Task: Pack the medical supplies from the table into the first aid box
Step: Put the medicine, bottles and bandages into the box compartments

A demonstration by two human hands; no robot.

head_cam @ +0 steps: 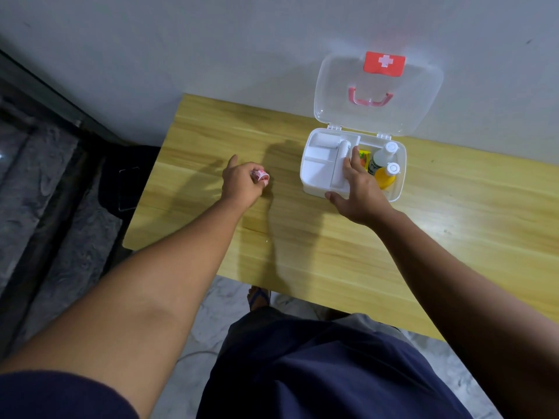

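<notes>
Surface: pale yellow wooden table (211, 131) pushed against a plain grey-white wall (211, 40).
Box: white translucent plastic first aid box (400, 176) at the table's far side, its clear hinged lid (423, 86) up and leaning on the wall.
Markings: red latch plate (384, 63) with a white cross on the lid, and a pink handle (369, 99) below it.
Inside left: white divided plastic tray (317, 164).
Inside right: white-capped clear bottle (381, 157), label too blurred to read; white-capped yellow bottle (385, 176) touching it; small yellow-orange carton (364, 157) just beside them.
Left hand (242, 184): over the table, well left of the box, fingers curled round a small red-and-white patterned tape roll (260, 176), index finger sticking out.
Right hand (358, 192): fingers spread and fairly straight, laid on the tray's right edge, thumb at the box's front wall, gripping nothing.
</notes>
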